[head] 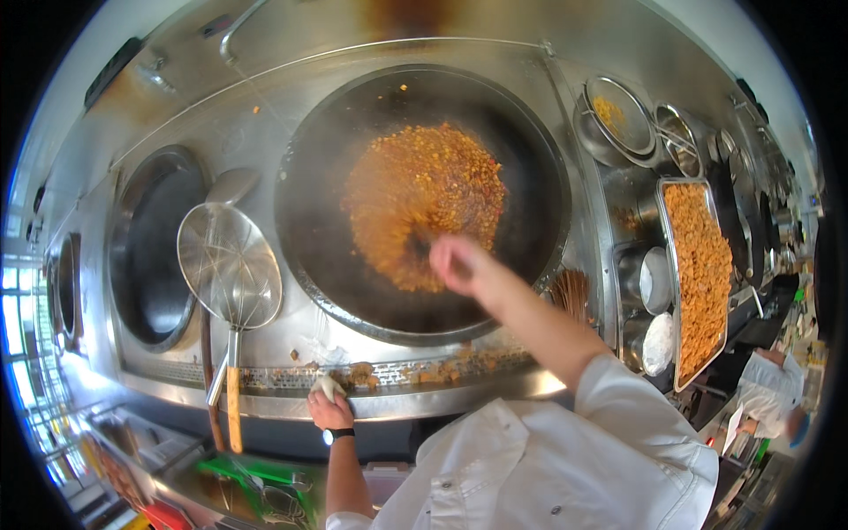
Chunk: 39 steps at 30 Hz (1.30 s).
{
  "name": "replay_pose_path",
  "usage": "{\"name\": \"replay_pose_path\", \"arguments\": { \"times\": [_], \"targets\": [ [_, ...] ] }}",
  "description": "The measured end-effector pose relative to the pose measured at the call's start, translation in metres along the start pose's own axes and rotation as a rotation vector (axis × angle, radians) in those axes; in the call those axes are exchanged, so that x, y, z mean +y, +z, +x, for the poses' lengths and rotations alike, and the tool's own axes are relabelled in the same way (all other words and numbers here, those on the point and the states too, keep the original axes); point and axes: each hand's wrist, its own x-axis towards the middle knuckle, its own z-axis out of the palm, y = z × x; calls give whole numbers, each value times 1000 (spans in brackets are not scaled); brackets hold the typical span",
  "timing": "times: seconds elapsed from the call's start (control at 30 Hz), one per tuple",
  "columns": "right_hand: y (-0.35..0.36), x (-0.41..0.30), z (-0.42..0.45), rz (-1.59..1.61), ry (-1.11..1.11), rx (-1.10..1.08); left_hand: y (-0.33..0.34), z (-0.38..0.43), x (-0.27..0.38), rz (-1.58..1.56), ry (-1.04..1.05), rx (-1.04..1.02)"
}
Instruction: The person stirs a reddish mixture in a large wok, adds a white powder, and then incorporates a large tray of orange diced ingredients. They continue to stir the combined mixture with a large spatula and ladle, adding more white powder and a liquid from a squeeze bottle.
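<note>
A large black wok (311, 278) is set into the steel range in front of me. Chopped orange and yellow food with red bits (424, 192) fills its middle, hazy with steam and partly blurred. Over the near side of this food, my right hand (457, 265) is curled and smeared by motion. A dark patch shows beside its fingers; whether it is a tool in the hand or bare wok, I cannot tell. My left hand (330, 411) grips a folded white cloth (329, 389) at the range's front rim, beside the perforated drain strip (397, 375).
Left of the wok, a wire skimmer (230, 265) lies with its wooden handle over the front edge, near a second wok (159, 245). At right are a bamboo wok brush (570, 293), a tray of orange-brown food (695, 278) and a strainer (619, 116). Another person (768, 391) stands far right.
</note>
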Motion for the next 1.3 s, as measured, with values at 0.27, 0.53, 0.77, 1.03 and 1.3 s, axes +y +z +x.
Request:
{"name": "replay_pose_path", "arguments": {
  "times": [0.27,0.53,0.77,1.03,1.3],
  "targets": [
    [-120,15,-20,-565,-139,438,-4,3,5,77,-50,-62],
    [-14,-8,-10,78,114,86,1,7,5,63,-41,-61],
    [-88,-3,27,-569,-224,490,-8,8,4,79,-36,-45],
    [27,98,-32,15,-3,477,-9,8,3,-27,-19,-87],
    [-24,-33,96,-1091,-100,584,-9,1,-8,-66,75,-42]
  ]
}}
